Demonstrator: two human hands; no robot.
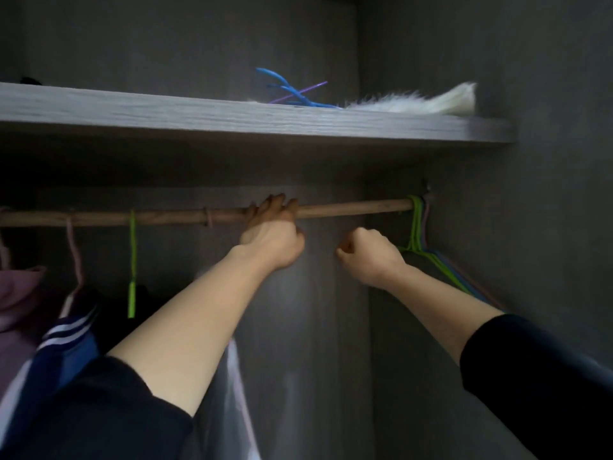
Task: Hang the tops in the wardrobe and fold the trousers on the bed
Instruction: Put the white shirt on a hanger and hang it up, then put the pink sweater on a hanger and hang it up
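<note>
Left hand (272, 237) is clamped, fingers curled over the round brown wooden rail (351, 207), whose axis runs left-right. A pale garment (229, 410), likely a top, hangs below the rail under the left forearm. Right hand (365, 257), curled on nothing visible, sits just under the rail, the nearer hand to the bunched green hangers (414, 227) at the rail's right end.

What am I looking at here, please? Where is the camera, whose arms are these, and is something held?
No machine here: a person wears one camera on the head, so you see their own two arms reaching into a wardrobe. The left hand curls its grip over the wooden rail. The right hand is curled below the rail, nothing visible in it. Empty hangers hang at the rail's right end, tops at the left. On the shelf lie blue hangers and something white and furry.
</note>
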